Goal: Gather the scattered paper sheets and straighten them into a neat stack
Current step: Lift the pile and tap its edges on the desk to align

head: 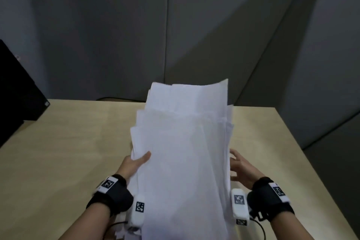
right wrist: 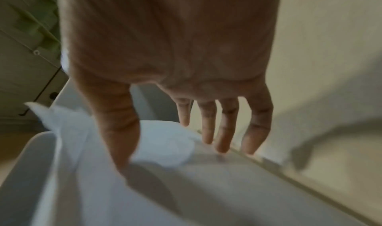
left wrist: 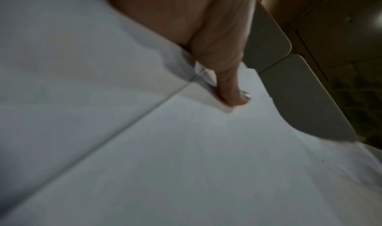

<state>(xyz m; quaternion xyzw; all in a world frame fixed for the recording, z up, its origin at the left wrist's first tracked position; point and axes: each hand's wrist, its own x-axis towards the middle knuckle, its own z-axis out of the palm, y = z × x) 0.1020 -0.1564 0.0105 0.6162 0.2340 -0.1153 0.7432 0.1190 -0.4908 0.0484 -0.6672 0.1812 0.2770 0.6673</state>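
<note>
A bundle of white paper sheets point(head: 181, 142) is lifted off the table and leans away from me, its far edges fanned and uneven. My left hand point(head: 139, 160) grips its left edge, thumb on top and fingers hidden beneath. In the left wrist view the thumb point(left wrist: 233, 97) presses down on the top sheet of paper point(left wrist: 186, 156). My right hand point(head: 238, 165) is beside the bundle's right edge with its fingers spread and straight. In the right wrist view the right hand's fingers point(right wrist: 225, 131) are extended and the thumb touches the edge of the sheets point(right wrist: 165, 144).
The light wooden table point(head: 68, 152) ends in an edge at the far side and on the right. A black box-like object point(head: 17, 91) stands at the table's back left. Grey partition walls point(head: 116, 35) rise behind. A black cable point(head: 262, 228) runs from the right wrist.
</note>
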